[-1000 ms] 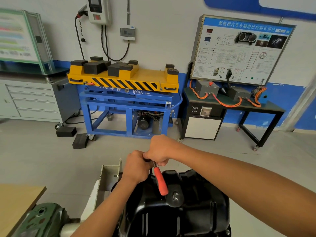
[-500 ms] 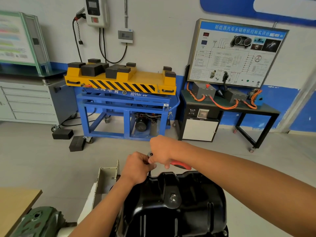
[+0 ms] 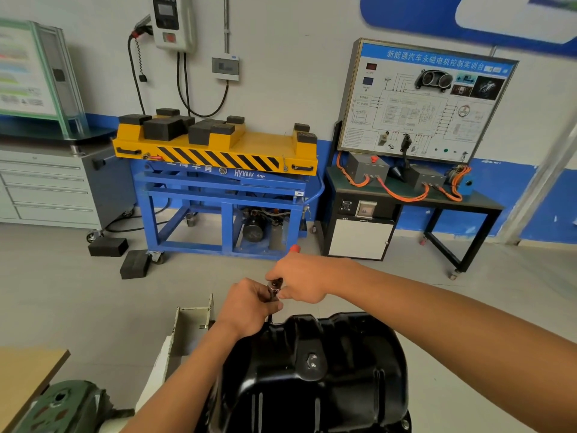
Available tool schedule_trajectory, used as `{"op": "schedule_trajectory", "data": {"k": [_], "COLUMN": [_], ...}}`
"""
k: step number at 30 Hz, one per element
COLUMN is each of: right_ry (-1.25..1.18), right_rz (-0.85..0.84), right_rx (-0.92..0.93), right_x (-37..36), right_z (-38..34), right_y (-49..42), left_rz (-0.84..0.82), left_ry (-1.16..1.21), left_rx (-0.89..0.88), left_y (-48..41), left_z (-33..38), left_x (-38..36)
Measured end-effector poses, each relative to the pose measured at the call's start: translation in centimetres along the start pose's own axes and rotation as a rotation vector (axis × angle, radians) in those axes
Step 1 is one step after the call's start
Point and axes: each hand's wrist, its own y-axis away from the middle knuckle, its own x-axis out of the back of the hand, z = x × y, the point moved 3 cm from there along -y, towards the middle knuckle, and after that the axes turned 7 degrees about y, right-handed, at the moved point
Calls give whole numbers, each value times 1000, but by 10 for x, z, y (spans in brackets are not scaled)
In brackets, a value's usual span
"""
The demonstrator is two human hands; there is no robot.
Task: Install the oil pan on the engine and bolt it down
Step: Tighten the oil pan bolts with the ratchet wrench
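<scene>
Pinching the extension (image 3: 272, 290) with the left hand (image 3: 249, 306) to keep it seated at the pan (image 3: 312, 379) rim. Gripping the ratchet (image 3: 294, 248) in the right hand (image 3: 301, 281), for leverage.

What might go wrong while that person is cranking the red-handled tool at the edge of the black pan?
1. The ratchet could slip off the bolt, which is hidden behind the left hand, and knuckles might hit the oil pan rim.
2. The left hand pinches the socket shaft right beside the right hand, so a swing could nip its fingers.
</scene>
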Motion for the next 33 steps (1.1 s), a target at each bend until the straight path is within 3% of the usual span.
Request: {"op": "schedule_trajectory", "data": {"k": [5,12,18,33], "right_ry": [-50,-67,137,152], "right_rz": [42,15,-8,162], "right_rx": [105,109,32,-119], "right_x": [1,0,2,3], "right_z": [3,0,-3,-1], "right_y": [5,8,5,-3], "left_rz": [-19,-28,-16,-41], "left_ry": [6,25,62,113], "left_rx": [3,6,18,33], "left_y": [0,2,2,4], "left_z": [0,0,-2,0], "left_x": [0,0,-2,-2]}}
